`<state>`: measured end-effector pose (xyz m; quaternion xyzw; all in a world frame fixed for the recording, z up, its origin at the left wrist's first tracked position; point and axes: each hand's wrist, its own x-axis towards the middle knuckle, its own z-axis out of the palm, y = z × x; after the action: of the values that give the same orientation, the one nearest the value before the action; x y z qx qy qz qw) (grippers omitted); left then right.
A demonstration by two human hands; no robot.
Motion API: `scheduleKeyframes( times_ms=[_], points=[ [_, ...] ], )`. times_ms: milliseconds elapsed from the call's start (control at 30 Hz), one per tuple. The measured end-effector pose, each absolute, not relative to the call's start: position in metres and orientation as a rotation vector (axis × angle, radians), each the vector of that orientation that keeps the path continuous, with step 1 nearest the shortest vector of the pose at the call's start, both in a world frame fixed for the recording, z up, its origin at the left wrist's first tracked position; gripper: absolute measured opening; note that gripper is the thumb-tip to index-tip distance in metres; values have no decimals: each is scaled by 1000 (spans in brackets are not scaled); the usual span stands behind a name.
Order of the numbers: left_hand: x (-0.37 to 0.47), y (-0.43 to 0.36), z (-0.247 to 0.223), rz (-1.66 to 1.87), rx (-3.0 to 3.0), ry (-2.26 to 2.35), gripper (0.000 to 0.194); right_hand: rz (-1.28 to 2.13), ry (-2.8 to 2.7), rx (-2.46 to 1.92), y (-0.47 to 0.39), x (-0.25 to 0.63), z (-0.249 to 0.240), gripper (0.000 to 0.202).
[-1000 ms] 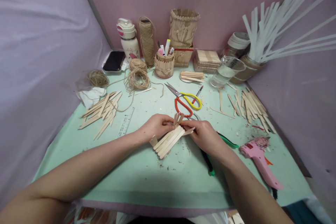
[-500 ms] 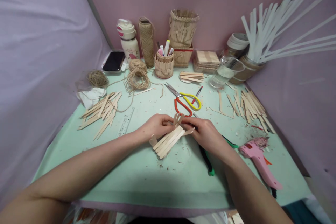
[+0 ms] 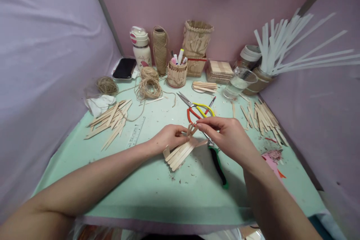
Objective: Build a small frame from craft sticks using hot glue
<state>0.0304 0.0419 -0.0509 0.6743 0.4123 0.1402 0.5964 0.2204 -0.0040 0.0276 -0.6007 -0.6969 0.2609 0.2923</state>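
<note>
I see a stick-built pen cup point(image 3: 176, 74) at the back of the table point(image 3: 157, 191) holding markers; a clear plastic cup point(image 3: 240, 82) holds water; a jar point(image 3: 260, 78) holds long white strips; my left hand point(image 3: 168, 138) grips the craft-stick panel point(image 3: 182, 149) lying at the table's middle, pale flat sticks glued side by side; my right hand point(image 3: 227, 135) pinches its upright end pieces; no writing is legible to me.

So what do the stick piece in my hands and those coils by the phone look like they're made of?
Stick piece: pale, unfinished wood by its look, flat craft sticks with rounded ends. Coils: probably jute twine, tan, matte and fuzzy.
</note>
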Motion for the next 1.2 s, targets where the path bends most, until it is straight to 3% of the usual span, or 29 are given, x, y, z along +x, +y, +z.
scheduleKeyframes(
  times_ms=[433,1200],
  points=[
    [30,44,-49,305,1553,938,38,654,-1866,-1651,-2,213,26,28],
    [31,46,-59,318,1545,938,40,696,-1695,-1683,-4,211,20,26]
  ],
)
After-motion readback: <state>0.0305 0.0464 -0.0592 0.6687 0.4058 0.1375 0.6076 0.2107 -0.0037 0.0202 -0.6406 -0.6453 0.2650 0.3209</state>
